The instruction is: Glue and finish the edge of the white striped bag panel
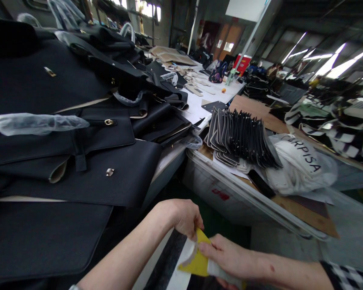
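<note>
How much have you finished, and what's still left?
Some looks done: metal fittings are already on the black pieces. In hand: my left hand and right hand hold a yellow piece. Perhaps left: the row of dark flaps, standing loose, though I can't tell for sure.

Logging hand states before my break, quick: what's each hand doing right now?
Left hand: closed on the yellow piece's upper edge.
Right hand: closed, thumb pressing on the same yellow piece.
</note>
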### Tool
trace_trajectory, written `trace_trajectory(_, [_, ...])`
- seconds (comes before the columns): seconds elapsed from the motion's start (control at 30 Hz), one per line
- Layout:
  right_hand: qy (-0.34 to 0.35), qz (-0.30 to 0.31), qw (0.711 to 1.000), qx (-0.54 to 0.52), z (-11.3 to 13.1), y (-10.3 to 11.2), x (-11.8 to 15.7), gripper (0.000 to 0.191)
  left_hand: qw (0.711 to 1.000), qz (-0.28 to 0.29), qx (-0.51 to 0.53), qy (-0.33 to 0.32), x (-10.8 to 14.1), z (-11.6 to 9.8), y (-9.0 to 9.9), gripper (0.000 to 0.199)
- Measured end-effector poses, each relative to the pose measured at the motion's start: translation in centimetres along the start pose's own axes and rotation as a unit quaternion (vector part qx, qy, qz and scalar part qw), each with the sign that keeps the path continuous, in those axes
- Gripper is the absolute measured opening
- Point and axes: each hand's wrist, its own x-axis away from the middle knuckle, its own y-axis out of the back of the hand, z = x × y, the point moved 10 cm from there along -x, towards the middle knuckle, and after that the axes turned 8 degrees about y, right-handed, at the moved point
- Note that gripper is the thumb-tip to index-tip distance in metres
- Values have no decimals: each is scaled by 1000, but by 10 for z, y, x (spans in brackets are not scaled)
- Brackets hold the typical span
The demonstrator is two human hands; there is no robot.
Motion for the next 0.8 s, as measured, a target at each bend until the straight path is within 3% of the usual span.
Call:
trace_trajectory(0.1, [-6,4,1000,-14,6,-12,-2,61,999,-22,-5,25,10,0,6,36])
trace_trajectory(0.3, [-57,-47,997,-32,-1,-23,-3,45,986,-77,-35,141,15,5,11,45])
trace_trajectory(0.6, [-88,-66,990,-88,-2,-42,4,42,973,-74,-31,218,4,13,9,51])
trace_trajectory(0.8, [-43,-98,992,-68,-12,-42,-6,51,959,-65,-23,275,5,17,15,62])
